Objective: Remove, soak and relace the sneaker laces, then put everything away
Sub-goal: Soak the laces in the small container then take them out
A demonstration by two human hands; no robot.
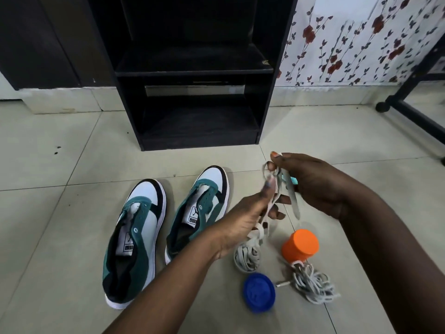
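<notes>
My fingers (pixel 271 189) on both hands are curled round one grey lace (pixel 248 254); my right hand (pixel 310 184) pinches its upper loops and one flat end, my left hand (pixel 243 220) holds the strand lower down, and the rest hangs in a folded bunch touching the floor (pixel 48 213); the risk, as I judge it, is a snarl, since the loops cross between my hands and a hard pull could cinch them into a knot; the bunch could also drag against the orange container (pixel 299 245) just beside it and tip it, though I cannot tell whether it holds anything; the second lace (pixel 313 282) lies in a loose heap near the blue lid (pixel 258 292), close enough to tangle with the first if I drop it there; both sneakers (pixel 166 230) sit unlaced to my left, side by side; the floor is pale glossy tile with a few dark specks, likely slippery if water spills; beyond stands a black open shelf unit (pixel 195 68), floral wallpaper (pixel 361 44) to its right, and a black frame leg (pixel 414 114) at the edge.
</notes>
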